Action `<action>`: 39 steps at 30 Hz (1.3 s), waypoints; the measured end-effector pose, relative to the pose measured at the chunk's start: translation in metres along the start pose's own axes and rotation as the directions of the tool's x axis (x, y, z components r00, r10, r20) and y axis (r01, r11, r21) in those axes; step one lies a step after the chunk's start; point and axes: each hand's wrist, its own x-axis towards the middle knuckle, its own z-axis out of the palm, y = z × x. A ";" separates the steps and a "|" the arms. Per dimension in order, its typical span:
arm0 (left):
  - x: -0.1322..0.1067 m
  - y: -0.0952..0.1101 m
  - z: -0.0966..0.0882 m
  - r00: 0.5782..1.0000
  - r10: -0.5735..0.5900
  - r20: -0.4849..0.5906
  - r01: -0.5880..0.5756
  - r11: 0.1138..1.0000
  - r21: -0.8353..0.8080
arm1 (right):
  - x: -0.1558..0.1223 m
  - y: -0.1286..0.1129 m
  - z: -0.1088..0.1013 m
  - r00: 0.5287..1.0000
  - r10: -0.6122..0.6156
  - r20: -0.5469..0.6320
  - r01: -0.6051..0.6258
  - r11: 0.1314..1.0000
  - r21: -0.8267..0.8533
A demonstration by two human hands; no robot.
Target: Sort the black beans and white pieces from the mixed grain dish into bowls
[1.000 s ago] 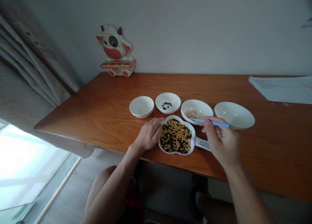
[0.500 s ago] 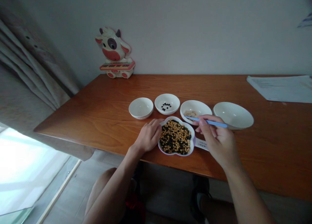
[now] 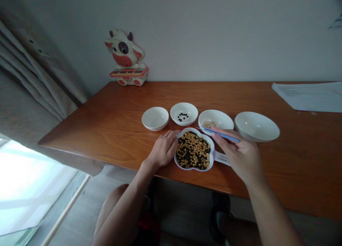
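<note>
My right hand (image 3: 239,151) pinches a pair of blue tweezers (image 3: 226,134). Their tips point left, over the near rim of a white bowl (image 3: 227,118) with pale pieces in it, just above the far edge of the dish. The tips look slightly apart; whether anything sits between them cannot be made out. A white, flower-shaped dish (image 3: 212,141) with a handle holds mixed yellow and black beans. My left hand (image 3: 164,149) is closed at its left rim, fingertips touching the edge. Behind it, another white bowl (image 3: 192,112) contains several black beans.
An empty white bowl (image 3: 155,118) stands at the left of the row, and a larger empty one (image 3: 256,126) at the right. A cow-shaped toy keyboard (image 3: 128,73) sits against the wall. Papers (image 3: 315,96) lie at the back right of the wooden table (image 3: 107,121).
My right hand has turned slightly, and the tweezers' tips have shifted left from inside the bowl of pale pieces to its near rim. My left hand keeps its place on the dish.
</note>
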 end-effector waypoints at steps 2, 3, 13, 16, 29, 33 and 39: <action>0.000 0.001 0.000 1.000 -0.007 0.007 0.007 1.000 -0.004 | -0.001 0.001 -0.001 1.000 0.027 0.008 -0.027 0.999 -0.022; 0.000 0.001 0.000 1.000 -0.009 0.009 0.009 1.000 -0.005 | -0.002 0.002 -0.001 0.999 0.042 0.019 -0.041 0.998 -0.040; 0.000 0.000 0.000 1.000 0.000 0.001 0.000 1.000 -0.011 | -0.007 -0.002 0.002 0.959 -0.043 0.280 0.085 0.987 -0.138; 0.000 0.000 0.000 1.000 -0.001 0.001 0.001 1.000 -0.017 | -0.007 -0.007 0.005 0.936 -0.128 0.327 0.179 0.975 -0.132; 0.000 0.000 0.001 1.000 0.007 -0.015 -0.007 1.000 -0.018 | -0.011 -0.010 0.014 0.914 -0.161 0.372 0.240 0.954 -0.178; 0.000 0.000 0.000 1.000 0.000 -0.008 0.000 1.000 -0.020 | -0.011 -0.009 0.016 0.911 -0.169 0.377 0.253 0.949 -0.185; 0.000 -0.001 0.000 1.000 0.007 -0.001 -0.007 1.000 -0.017 | -0.011 -0.007 0.018 0.889 -0.232 0.395 0.326 0.927 -0.188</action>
